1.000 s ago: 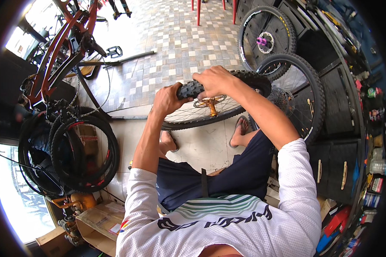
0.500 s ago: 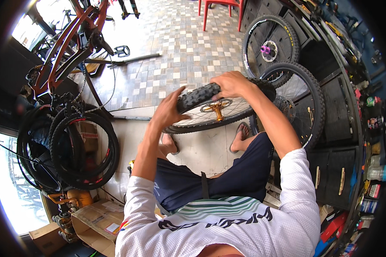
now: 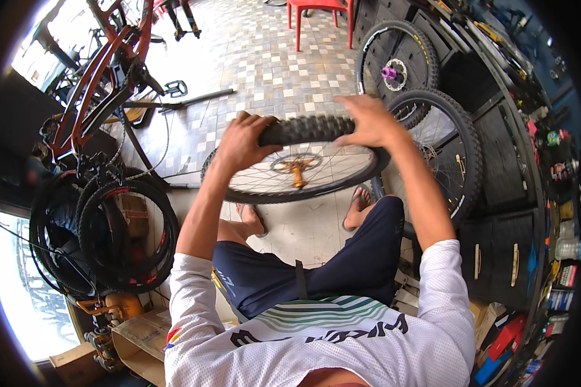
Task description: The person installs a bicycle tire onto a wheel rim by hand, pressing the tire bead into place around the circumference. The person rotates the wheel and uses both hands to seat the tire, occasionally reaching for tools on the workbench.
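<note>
A bicycle wheel [image 3: 308,130] with a black knobby tyre is held up in front of me, tilted, above the floor between my feet. Its gold hub [image 3: 297,174] and a disc rotor show through the spokes. My left hand [image 3: 244,142] is closed around the tyre at the wheel's upper left, fingers over the tread and thumb below. On the other side, my right hand [image 3: 370,124] is spread, thumb apart from the fingers, beside the tyre. Its fingers are a little blurred; whether the thumb touches the tread I cannot tell.
At the right, two more wheels [image 3: 461,122] lean on black drawer cabinets [image 3: 503,258]. A bike frame [image 3: 97,90] stands at the left above several hanging tyres [image 3: 126,235]. Cardboard boxes [image 3: 142,338] lie low on the left. A red chair [image 3: 317,5] is at the far side.
The wheel has shifted left and turned within my hands. My left hand has closed on the tyre, while my right hand has loosened from it and spread its fingers.
</note>
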Tool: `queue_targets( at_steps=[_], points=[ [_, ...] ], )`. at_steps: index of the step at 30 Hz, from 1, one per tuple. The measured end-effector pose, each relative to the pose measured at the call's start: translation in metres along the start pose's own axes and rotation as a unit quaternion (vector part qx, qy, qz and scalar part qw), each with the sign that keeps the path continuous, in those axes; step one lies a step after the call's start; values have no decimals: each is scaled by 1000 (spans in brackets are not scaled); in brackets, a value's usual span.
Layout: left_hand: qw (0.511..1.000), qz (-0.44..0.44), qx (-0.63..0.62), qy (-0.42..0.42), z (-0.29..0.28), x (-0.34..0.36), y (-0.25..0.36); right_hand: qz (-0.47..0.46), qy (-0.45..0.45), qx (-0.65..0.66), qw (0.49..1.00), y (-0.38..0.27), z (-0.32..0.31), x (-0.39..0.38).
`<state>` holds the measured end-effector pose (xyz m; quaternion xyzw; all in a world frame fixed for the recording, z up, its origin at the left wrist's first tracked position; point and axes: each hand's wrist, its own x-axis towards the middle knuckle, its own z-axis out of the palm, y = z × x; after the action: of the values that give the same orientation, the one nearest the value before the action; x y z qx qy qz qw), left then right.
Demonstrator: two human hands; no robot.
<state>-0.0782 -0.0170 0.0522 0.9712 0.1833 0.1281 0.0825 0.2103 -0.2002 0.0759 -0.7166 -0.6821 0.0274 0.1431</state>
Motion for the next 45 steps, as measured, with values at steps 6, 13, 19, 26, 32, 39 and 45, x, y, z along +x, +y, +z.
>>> queue_targets(
  at_steps=[6, 13, 19, 26, 32, 39, 45],
  points=[
    [1000, -15, -13, -17, 29, 11, 16, 5, -21, 62, 998, -24, 89, 17],
    [994, -74, -4, -74, 31, 23, -1, 9, -70, 134, 988, -18, 76, 33],
    [991, -91, -48, -89, 32, 32, 2, 42, -93, 151, 983, -10, 80, 35],
    [984, -57, -96, -138, 27, 25, 14, 53, -114, 160, 979, 4, 73, 12],
    [984, -116, -81, -109, 42, -55, -58, 82, -123, -8, 989, 51, 47, -17],
    [981, -119, -155, 10, 74, -41, -8, -107, -173, -79, 976, -72, 58, 51],
    [975, -132, -181, 20, 73, -37, -1, -109, -155, -30, 981, -72, 69, 56]
  ],
)
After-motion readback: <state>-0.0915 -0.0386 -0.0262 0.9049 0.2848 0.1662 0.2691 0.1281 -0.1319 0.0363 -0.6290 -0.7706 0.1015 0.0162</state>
